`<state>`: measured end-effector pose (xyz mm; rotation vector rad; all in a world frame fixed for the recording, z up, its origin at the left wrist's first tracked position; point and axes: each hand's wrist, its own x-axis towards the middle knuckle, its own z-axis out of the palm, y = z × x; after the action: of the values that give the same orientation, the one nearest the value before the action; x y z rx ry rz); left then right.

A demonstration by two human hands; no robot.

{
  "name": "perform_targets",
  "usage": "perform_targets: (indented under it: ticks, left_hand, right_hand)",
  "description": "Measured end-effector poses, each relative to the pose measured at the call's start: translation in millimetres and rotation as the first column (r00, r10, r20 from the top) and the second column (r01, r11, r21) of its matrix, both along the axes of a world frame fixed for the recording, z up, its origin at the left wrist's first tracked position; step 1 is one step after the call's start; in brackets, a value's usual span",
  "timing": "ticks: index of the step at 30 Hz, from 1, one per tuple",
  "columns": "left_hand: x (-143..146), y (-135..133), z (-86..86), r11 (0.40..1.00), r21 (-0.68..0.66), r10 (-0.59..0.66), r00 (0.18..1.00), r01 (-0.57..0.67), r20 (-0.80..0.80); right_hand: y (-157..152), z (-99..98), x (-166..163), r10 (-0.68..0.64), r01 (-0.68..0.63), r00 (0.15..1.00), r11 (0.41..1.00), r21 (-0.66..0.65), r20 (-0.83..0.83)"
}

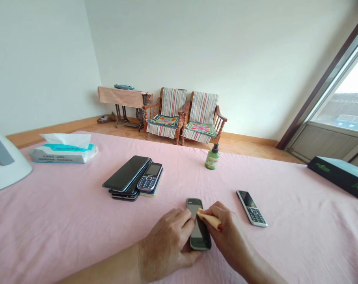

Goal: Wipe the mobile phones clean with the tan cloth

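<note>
My left hand (170, 238) grips the phone (198, 232) along its left side; my right hand (228, 228) pinches a cloth (210, 220) against its screen. It lies on the pink tablecloth (102, 240), long axis running away from me, far end leaning slightly left. Lettering on the bottle (212, 159) and black box (334, 178) is unreadable.

The left forearm (108, 264), left grip (168, 240), right forearm (257, 262) and right grip (228, 232) are all bare.
</note>
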<state>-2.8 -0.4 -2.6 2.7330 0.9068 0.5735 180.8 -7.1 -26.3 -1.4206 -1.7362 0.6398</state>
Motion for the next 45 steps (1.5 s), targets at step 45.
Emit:
perform_targets:
  ticks: [45]
  left_hand:
    - [0, 3, -1.3, 0.998, -0.037, -0.047, 0.997, 0.050, 0.067]
  right_hand:
    - [8, 27.2, 11, 0.084, -0.081, 0.987, 0.996, -0.031, 0.135]
